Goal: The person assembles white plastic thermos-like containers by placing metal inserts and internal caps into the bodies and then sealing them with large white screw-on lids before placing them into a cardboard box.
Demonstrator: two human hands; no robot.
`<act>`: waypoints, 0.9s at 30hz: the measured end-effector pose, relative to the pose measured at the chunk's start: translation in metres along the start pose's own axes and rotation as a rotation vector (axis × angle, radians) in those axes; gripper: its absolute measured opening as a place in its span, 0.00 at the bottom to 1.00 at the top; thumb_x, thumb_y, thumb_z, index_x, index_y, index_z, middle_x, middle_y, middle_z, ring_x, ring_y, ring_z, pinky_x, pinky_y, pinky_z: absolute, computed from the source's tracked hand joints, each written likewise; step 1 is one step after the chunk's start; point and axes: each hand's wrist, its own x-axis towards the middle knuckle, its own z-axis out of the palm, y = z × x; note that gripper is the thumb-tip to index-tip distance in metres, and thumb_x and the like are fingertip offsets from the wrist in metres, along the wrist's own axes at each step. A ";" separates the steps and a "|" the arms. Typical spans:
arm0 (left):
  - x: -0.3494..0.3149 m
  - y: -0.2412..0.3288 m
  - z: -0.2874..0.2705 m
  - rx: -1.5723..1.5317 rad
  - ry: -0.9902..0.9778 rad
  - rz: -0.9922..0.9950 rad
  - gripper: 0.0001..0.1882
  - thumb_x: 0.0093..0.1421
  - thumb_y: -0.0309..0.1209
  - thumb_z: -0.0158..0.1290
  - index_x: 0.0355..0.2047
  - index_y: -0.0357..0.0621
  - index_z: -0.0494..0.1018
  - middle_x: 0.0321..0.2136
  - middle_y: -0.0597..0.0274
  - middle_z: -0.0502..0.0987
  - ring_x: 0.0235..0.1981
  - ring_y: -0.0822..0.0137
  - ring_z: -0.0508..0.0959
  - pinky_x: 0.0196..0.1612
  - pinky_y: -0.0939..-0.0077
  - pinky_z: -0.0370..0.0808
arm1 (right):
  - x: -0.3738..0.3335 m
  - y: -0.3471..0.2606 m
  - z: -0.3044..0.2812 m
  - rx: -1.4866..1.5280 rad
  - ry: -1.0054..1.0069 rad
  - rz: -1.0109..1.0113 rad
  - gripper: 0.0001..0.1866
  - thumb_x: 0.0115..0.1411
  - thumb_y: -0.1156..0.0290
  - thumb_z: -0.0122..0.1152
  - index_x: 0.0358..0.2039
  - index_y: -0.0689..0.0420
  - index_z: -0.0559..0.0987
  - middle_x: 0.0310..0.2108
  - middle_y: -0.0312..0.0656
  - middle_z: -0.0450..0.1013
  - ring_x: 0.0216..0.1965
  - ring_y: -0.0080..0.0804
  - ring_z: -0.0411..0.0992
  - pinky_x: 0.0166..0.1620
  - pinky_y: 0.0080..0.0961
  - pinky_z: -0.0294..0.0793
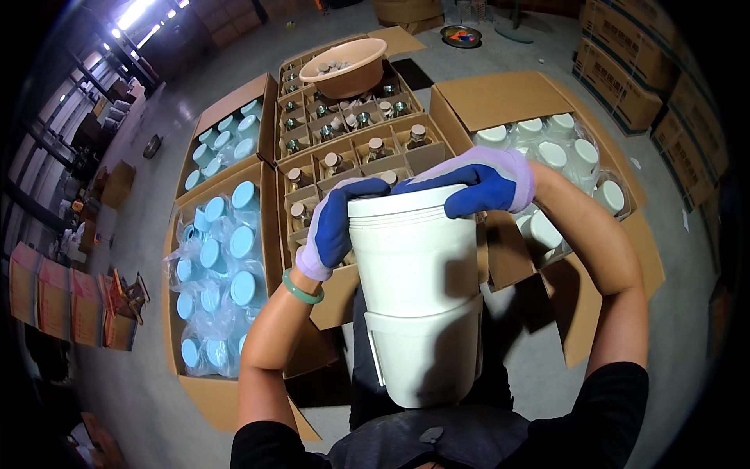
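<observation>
A tall white plastic bucket [418,273] stands upright between my legs, its lower section stepped like a sleeve. On top sits a round white lid [406,203]. My left hand [336,223], in a blue and lavender glove, is closed around the left edge of the lid. Gloved alike, my right hand [488,184] reaches across the top and curls its fingers over the lid's right rim. A green bangle [303,288] circles my left wrist. Whatever the bucket holds is hidden.
Open boxes hold blue-lidded containers [211,254] at left and white-lidded ones [553,156] at right. Divided cartons of stoppered glass bottles [334,162] stand ahead, with a peach basin [355,74] on them. Stacked cartons [621,82] rise far right; a round tray [461,36] lies beyond.
</observation>
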 end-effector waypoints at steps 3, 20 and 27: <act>-0.005 0.005 -0.003 0.067 -0.024 0.131 0.26 0.74 0.44 0.35 0.47 0.34 0.75 0.47 0.54 0.76 0.50 0.62 0.75 0.56 0.69 0.69 | -0.001 0.008 0.004 -0.021 0.025 -0.083 0.29 0.59 0.63 0.62 0.60 0.57 0.73 0.56 0.44 0.74 0.56 0.34 0.72 0.60 0.31 0.68; -0.004 0.016 0.032 -0.072 0.316 0.206 0.33 0.74 0.49 0.27 0.59 0.30 0.67 0.60 0.48 0.68 0.62 0.59 0.67 0.67 0.63 0.59 | -0.024 0.034 0.043 0.136 0.432 -0.145 0.21 0.70 0.65 0.43 0.56 0.60 0.75 0.56 0.47 0.73 0.57 0.40 0.72 0.62 0.32 0.68; -0.009 0.028 0.001 -0.027 0.084 -0.037 0.39 0.71 0.55 0.29 0.56 0.26 0.69 0.56 0.44 0.73 0.59 0.57 0.71 0.66 0.63 0.60 | -0.004 0.041 0.042 -0.026 0.565 -0.415 0.25 0.69 0.59 0.48 0.60 0.61 0.71 0.59 0.48 0.70 0.63 0.38 0.66 0.66 0.31 0.61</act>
